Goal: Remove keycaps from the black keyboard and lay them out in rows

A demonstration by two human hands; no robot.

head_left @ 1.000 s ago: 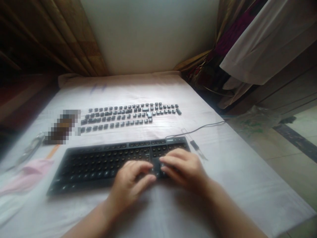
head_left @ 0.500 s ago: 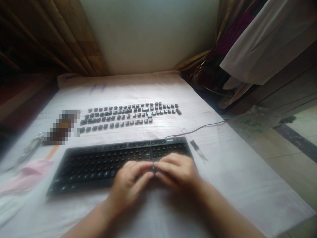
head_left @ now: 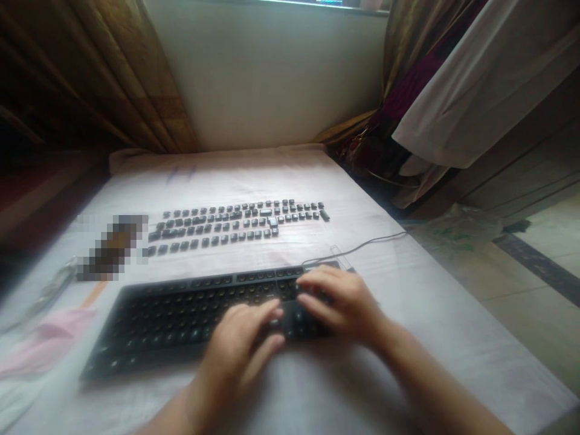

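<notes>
A black keyboard lies on the white-covered table in front of me; most of its keycaps are off. The loose black keycaps are laid out in three rows behind it. My left hand rests at the keyboard's front edge right of centre, fingers reaching forward onto it, somewhat blurred. My right hand lies over the keyboard's right end with fingers stretched flat toward the back row. I see nothing held in either hand.
The keyboard cable runs off to the right. A pink cloth, a metal tool and a pixelated object sit at the left. Curtains and hanging cloth flank the wall. The table's right edge drops to the floor.
The hands, fingertips together over the keyboard half a second ago, have parted. My right hand moved back and right to the far rows. The view tilted up slightly.
</notes>
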